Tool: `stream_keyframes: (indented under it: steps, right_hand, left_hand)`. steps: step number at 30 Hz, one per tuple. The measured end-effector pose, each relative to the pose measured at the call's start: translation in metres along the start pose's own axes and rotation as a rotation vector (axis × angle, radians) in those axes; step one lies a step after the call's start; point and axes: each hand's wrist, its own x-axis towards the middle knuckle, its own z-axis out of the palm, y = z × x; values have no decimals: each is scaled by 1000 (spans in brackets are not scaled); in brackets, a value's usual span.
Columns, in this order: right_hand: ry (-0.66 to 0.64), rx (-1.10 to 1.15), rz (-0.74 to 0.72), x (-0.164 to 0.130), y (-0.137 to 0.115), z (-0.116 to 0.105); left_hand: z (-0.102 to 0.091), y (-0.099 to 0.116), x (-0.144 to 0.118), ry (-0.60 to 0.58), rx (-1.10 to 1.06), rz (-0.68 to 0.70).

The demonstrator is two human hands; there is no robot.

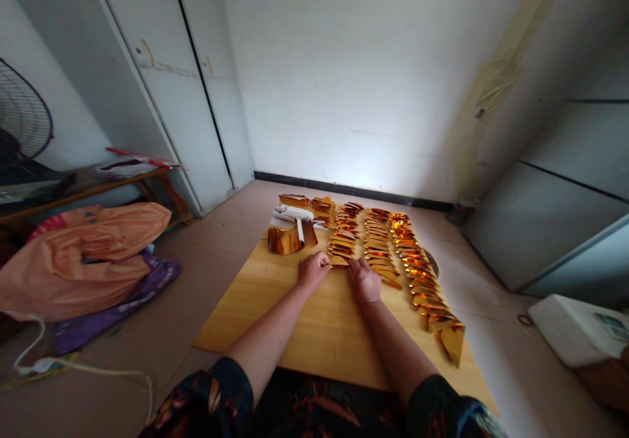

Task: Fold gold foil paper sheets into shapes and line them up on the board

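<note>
Both hands are at the near end of the leftmost row of folded gold foil papers (pixel 343 236) on the wooden table (pixel 265 294). My left hand (pixel 313 269) pinches the left tip of the nearest folded gold foil paper (pixel 339 266). At that paper's right end, the fingers of my right hand (pixel 364 281) are closed, partly hidden by the hand itself. A middle row of gold foil pieces (pixel 377 245) lies just beyond my right hand. Farther right runs a longer row (pixel 422 274), its nearest piece (pixel 451 340) tilted toward the table's right side.
At the table's back left are a curved gold foil sheet (pixel 285 240), a white packet (pixel 293 213) and stacked gold foil (pixel 322 209). An orange bag (pixel 83 255), a purple bag (pixel 118 300) and a pale cord (pixel 108 371) lie left. A white box (pixel 580 327) stands right.
</note>
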Motion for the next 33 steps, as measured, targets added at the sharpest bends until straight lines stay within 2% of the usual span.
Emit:
stream_keyframes:
  steps: [7,12,20,24,29,33]
  right_hand:
    - [6,-35,-25,3,-2,6]
    - [-16,-43,-24,6,-1,9]
    - [47,-63,-42,10,2,21]
    - [85,-63,-97,6,2,23]
    - [105,-25,-235,-2,-2,19]
    - [86,-23,-239,-4,-5,15]
  left_hand:
    - [-2,-1,12,-48,9,61]
    - [-1,2,16,-25,34,70]
    - [-1,5,17,4,90,111]
    - [-1,7,15,15,134,129]
    - [-1,9,14,20,173,138]
    - [0,9,13,26,197,146]
